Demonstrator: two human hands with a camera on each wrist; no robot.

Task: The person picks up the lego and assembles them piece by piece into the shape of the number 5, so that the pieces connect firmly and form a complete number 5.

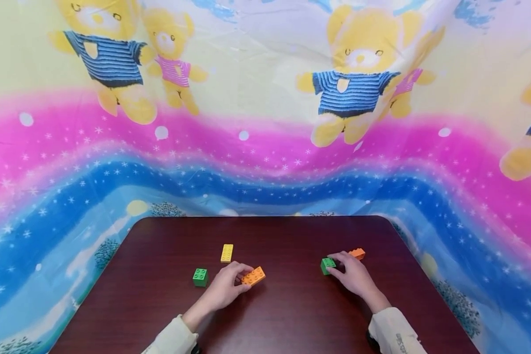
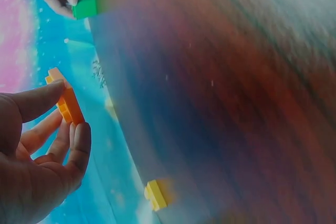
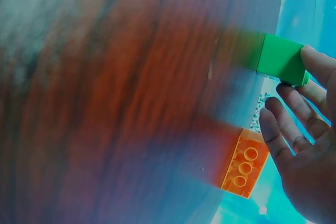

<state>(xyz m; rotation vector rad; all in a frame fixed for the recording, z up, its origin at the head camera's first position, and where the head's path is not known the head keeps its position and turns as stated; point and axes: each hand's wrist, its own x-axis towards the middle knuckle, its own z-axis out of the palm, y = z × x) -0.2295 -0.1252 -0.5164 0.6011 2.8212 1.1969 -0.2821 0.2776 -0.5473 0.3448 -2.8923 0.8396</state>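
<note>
My left hand (image 1: pixel 224 290) pinches an orange brick (image 1: pixel 253 276) between thumb and fingers; in the left wrist view the orange brick (image 2: pixel 69 99) is held by its edges. On the right, my right hand (image 1: pixel 355 275) has thumb and fingertips on a green brick (image 1: pixel 327 266). The right wrist view shows this green brick (image 3: pixel 282 59) at the thumb and index finger, the other fingers spread loosely. Behind that hand an orange brick (image 1: pixel 357 253) lies on its side, its hollow underside (image 3: pixel 245 165) showing in the right wrist view.
A second green brick (image 1: pixel 200 277) sits left of my left hand on the dark wooden table (image 1: pixel 287 314). Beyond that hand lies a flat-looking yellow brick (image 1: pixel 227 253). A curtain (image 1: pixel 265 162) printed with bears hangs behind the table.
</note>
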